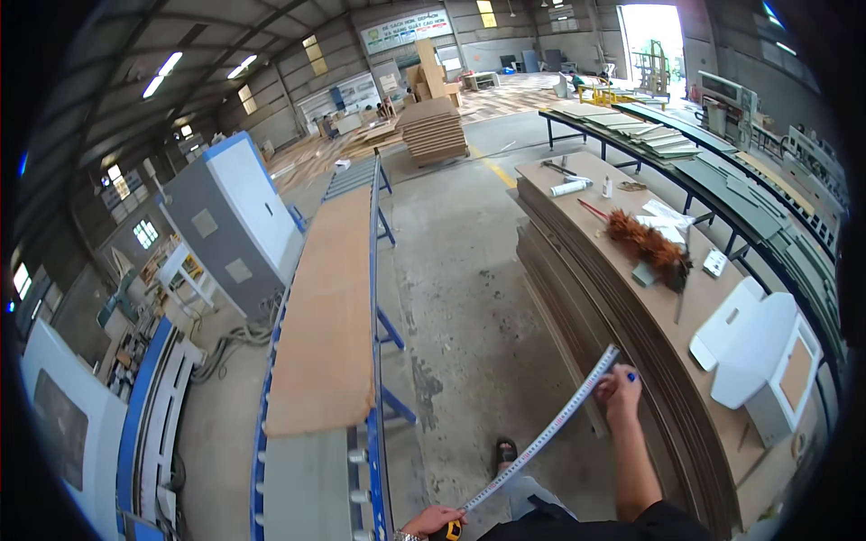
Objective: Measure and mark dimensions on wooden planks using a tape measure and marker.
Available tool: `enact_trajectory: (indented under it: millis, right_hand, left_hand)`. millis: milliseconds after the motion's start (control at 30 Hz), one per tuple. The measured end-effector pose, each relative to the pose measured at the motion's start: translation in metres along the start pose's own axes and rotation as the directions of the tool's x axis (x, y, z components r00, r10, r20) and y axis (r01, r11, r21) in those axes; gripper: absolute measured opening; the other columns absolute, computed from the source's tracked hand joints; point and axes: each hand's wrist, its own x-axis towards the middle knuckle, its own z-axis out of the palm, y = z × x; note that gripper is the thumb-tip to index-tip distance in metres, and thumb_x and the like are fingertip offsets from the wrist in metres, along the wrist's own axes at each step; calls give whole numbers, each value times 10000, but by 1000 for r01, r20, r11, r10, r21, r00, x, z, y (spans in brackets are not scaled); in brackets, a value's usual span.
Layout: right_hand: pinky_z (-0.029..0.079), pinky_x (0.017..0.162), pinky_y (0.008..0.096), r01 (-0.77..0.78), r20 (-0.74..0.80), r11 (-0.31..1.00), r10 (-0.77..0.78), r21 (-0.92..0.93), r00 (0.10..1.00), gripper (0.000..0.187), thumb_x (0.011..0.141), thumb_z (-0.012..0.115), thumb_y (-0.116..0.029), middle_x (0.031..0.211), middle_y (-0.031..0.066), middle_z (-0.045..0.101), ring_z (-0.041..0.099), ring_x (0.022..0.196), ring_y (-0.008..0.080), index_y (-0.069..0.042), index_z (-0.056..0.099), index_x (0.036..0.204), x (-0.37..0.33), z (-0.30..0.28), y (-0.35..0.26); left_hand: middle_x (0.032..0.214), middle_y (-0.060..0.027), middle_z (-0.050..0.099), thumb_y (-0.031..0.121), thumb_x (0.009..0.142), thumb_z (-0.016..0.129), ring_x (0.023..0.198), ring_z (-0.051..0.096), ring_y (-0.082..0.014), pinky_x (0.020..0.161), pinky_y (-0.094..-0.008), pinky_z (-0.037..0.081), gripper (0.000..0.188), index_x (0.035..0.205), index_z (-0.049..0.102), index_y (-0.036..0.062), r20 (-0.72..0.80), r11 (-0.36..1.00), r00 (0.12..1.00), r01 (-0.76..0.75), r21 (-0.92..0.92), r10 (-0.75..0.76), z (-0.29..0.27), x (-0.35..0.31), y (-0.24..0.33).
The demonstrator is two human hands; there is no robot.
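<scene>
My left hand (433,519), at the lower edge, is closed round the yellow and black case of a tape measure (448,531). From it the white tape blade (541,440) runs out slantwise, up and to the right, over the floor and my leg. My right hand (621,393) is closed on the blade near its free end, beside the stack of brown boards (577,270). Something blue, like a pen cap (631,377), sticks out of the same hand. Left of the blade, a large brown panel (325,307) lies on a roller conveyor (382,451) with blue rails.
On the board stack are a brown feather duster (645,239), an opened white carton (767,361), a spray can (568,188) and a small bottle (607,187). Racks of green-grey strips (722,185) stand at the right, a grey-white cabinet (234,221) at the left.
</scene>
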Motion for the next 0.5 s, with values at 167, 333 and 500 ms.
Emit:
enact_trajectory:
  millis: [167,333,500]
  right_hand:
    - [521,502,333,-269,126,928,308,-257,943,198,987,549,-232,768,147,668,645,603,219,-90,508,1118,32,151,137]
    - [544,595,292,-136,503,849,422,-510,754,256,971,564,-134,812,119,699,679,690,168,-58,526,1212,78,308,200]
    - [554,654,283,178,614,674,489,-717,619,268,921,655,-169,833,78,712,694,747,129,-42,590,1149,172,412,249]
  left_hand:
    - [790,-43,681,362,984,536,714,626,-142,653,-292,507,366,893,684,40,-290,943,929,-287,-165,232,-94,102,59]
    - [780,-52,674,368,976,551,685,631,-158,636,-309,509,374,907,681,24,-404,894,897,-322,-312,182,-182,165,181]
    - [788,-53,665,362,977,545,715,626,-161,673,-312,506,357,931,689,38,-441,861,884,-338,-379,154,-273,249,291]
